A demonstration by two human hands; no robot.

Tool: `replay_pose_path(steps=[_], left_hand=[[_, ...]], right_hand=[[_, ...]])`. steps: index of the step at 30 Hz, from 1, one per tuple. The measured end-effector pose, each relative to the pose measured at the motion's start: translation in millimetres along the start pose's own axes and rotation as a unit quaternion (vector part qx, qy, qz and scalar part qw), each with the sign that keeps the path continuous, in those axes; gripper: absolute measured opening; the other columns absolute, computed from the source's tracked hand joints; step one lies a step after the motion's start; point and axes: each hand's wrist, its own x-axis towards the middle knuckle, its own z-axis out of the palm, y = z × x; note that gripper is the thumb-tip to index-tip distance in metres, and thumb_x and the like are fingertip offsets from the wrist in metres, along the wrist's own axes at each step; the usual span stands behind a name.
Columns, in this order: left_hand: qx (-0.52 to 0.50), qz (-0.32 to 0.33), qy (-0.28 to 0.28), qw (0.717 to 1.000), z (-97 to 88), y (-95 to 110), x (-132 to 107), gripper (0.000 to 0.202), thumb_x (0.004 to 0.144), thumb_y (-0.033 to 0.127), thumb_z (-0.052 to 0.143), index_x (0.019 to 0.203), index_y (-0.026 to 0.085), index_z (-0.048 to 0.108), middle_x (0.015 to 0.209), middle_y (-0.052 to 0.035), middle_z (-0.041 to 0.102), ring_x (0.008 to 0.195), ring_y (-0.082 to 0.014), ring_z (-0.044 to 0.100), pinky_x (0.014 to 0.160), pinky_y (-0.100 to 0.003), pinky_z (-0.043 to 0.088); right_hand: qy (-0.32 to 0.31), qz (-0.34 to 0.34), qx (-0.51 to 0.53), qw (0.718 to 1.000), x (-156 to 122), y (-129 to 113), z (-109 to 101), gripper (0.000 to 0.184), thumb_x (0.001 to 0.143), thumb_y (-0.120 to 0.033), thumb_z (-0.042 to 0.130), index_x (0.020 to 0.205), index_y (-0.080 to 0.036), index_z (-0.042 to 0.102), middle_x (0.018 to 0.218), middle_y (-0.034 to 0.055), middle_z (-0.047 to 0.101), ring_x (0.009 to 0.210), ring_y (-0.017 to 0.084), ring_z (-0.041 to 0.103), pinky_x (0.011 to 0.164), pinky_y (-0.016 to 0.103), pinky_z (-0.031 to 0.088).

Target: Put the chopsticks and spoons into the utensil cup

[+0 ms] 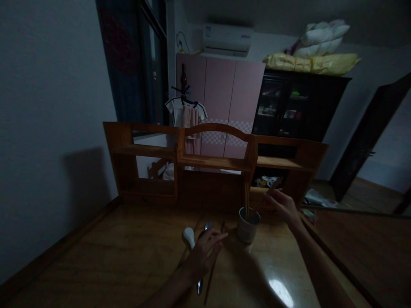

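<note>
My right hand (282, 204) is closed around a thin wooden utensil (275, 185) with a wider upper end, beside the rim of a pale cup (247, 232). Its lower part seems to slant into the cup, though the dark blurs it. Wooden chopsticks (247, 197) stand upright in the cup. To the left, my left hand (207, 250) hovers low over the table, fingers stretched out, with nothing visible in it. Around and partly under it lie a white soup spoon (189, 234), a metal spoon (199, 286) and a thin dark stick (209, 283).
The wooden table (128, 248) backs onto a shelf unit (212, 162). A wall (58, 128) borders the left side. The table's right edge (337, 259) runs beside my right forearm. Small items (265, 182) sit in the right shelf compartment. The room is dim.
</note>
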Motion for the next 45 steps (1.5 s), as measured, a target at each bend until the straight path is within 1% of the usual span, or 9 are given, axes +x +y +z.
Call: replay_pose_path(steps=[4,9,14,18,23,32,38,40,45], left_hand=[[0.01,0.006,0.006,1.0,-1.3,1,1,0.036,0.097,0.028,0.039,0.129,0.027,0.056,0.113,-0.0078,0.059,0.108,-0.0198,0.056,0.096,-0.035,0.046],[-0.001,-0.011,-0.016,1.0,-2.7,3,1,0.036,0.098,0.029,0.038,0.13,0.026,0.054,0.116,-0.0078,0.059,0.108,-0.0192,0.056,0.096,-0.035,0.047],[0.0,-0.034,-0.02,0.999,0.1,-2,0,0.035,0.098,0.031,0.038,0.129,0.029,0.056,0.12,-0.0067,0.057,0.114,-0.0192,0.054,0.101,-0.035,0.043],[-0.001,-0.045,-0.025,0.999,0.1,-2,0,0.035,0.099,0.031,0.038,0.13,0.03,0.055,0.12,-0.0054,0.057,0.115,-0.0186,0.053,0.102,-0.033,0.041],[-0.014,-0.045,-0.021,0.999,1.0,-1,0,0.035,0.099,0.031,0.037,0.129,0.029,0.056,0.118,-0.0062,0.057,0.112,-0.018,0.054,0.101,-0.033,0.042],[-0.022,-0.049,-0.026,0.998,-0.7,1,1,0.035,0.099,0.031,0.037,0.129,0.028,0.056,0.117,-0.0062,0.058,0.111,-0.0175,0.055,0.099,-0.031,0.042],[-0.008,-0.053,-0.027,0.998,0.0,0,1,0.036,0.1,0.031,0.035,0.13,0.029,0.055,0.118,-0.0054,0.059,0.112,-0.017,0.054,0.101,-0.032,0.042],[-0.004,-0.052,-0.025,0.998,0.9,-1,2,0.037,0.1,0.032,0.035,0.131,0.028,0.054,0.117,-0.0057,0.059,0.112,-0.0173,0.054,0.101,-0.032,0.042],[0.009,-0.042,-0.015,0.999,3.0,-2,2,0.038,0.1,0.032,0.034,0.131,0.027,0.054,0.116,-0.0063,0.061,0.11,-0.0177,0.056,0.1,-0.033,0.043]], right_hand=[[-0.036,0.008,0.005,0.999,-4,10,15,0.042,0.075,-0.056,0.066,0.084,-0.015,0.068,0.074,0.0076,0.071,0.067,0.023,0.067,0.058,0.028,0.052],[-0.064,0.023,-0.001,0.998,-4,24,23,0.042,0.075,-0.057,0.064,0.075,-0.015,0.066,0.068,0.0068,0.069,0.062,0.022,0.066,0.053,0.027,0.05],[-0.073,0.026,-0.03,0.997,-2,42,31,0.04,0.074,-0.054,0.066,0.07,-0.015,0.064,0.063,0.0039,0.066,0.059,0.019,0.062,0.05,0.023,0.043],[-0.079,0.025,-0.044,0.996,-1,51,36,0.04,0.073,-0.054,0.065,0.07,-0.015,0.065,0.064,0.0028,0.064,0.06,0.018,0.059,0.051,0.023,0.04],[-0.085,0.028,-0.043,0.995,2,58,38,0.041,0.073,-0.055,0.064,0.073,-0.014,0.066,0.067,0.003,0.064,0.062,0.018,0.058,0.052,0.024,0.04],[-0.1,0.038,-0.009,0.994,-2,58,39,0.043,0.075,-0.057,0.063,0.075,-0.014,0.065,0.068,0.0026,0.064,0.064,0.017,0.058,0.055,0.024,0.042],[-0.118,0.053,0.023,0.991,-7,50,38,0.051,0.077,-0.059,0.061,0.095,-0.013,0.07,0.09,0.0108,0.072,0.08,0.024,0.066,0.064,0.028,0.05],[-0.122,0.056,0.025,0.991,-6,50,38,0.054,0.076,-0.061,0.061,0.098,-0.013,0.07,0.093,0.0117,0.072,0.082,0.025,0.066,0.065,0.028,0.05],[-0.11,0.061,-0.004,0.992,-5,56,39,0.054,0.074,-0.065,0.061,0.081,-0.012,0.07,0.072,0.0062,0.068,0.065,0.02,0.062,0.053,0.024,0.044]])
